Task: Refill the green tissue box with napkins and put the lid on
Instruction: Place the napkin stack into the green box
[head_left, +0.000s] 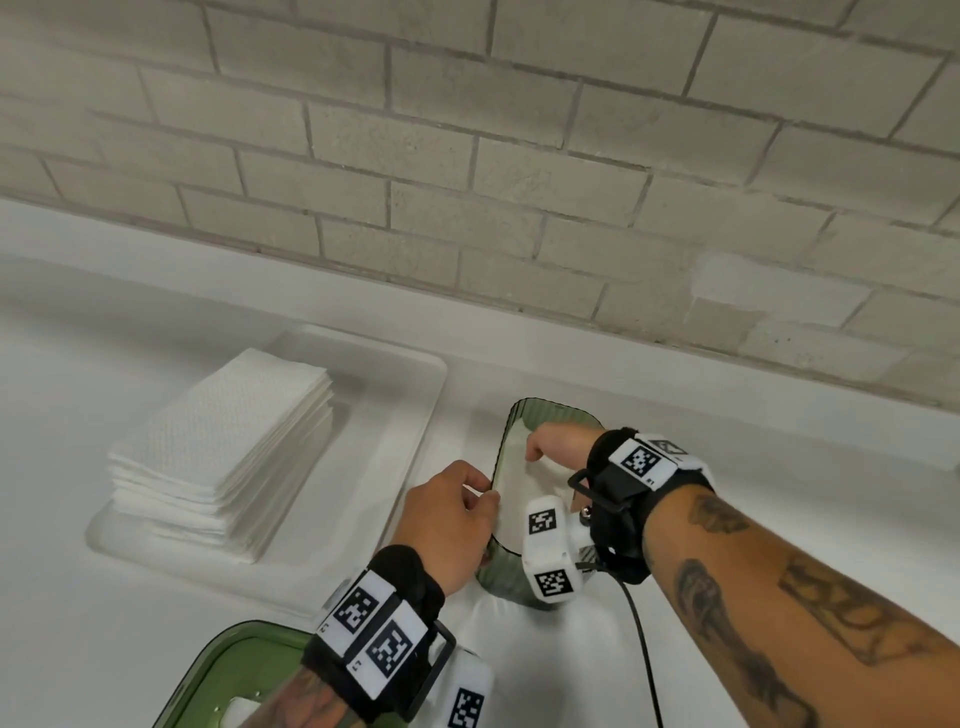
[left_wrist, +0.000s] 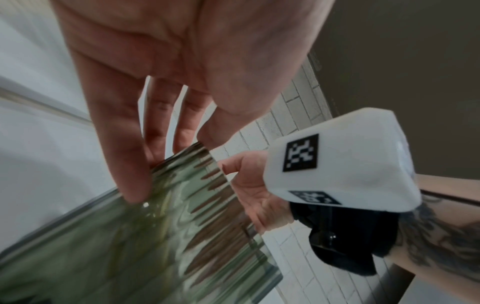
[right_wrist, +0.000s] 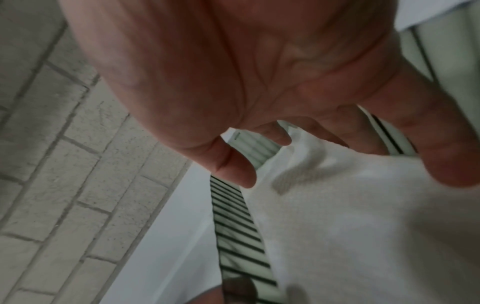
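The green ribbed tissue box (head_left: 540, 410) stands open on the white counter, with white napkins (head_left: 519, 486) inside it. My left hand (head_left: 485, 501) grips its left wall. In the left wrist view the fingers (left_wrist: 130, 164) lie on the outside of the ribbed wall (left_wrist: 182, 236) and the thumb sits at the rim. My right hand (head_left: 535, 452) reaches into the box from the right. Its fingers (right_wrist: 275, 135) press down on the napkins (right_wrist: 363, 226) near the far wall. The green lid (head_left: 234, 665) lies flat at the bottom left, partly hidden by my left forearm.
A tall stack of folded white napkins (head_left: 223, 447) sits on a white tray (head_left: 410, 395) left of the box. A pale brick wall (head_left: 519, 182) runs along the back of the counter. A black cable (head_left: 644, 654) hangs from the right wrist.
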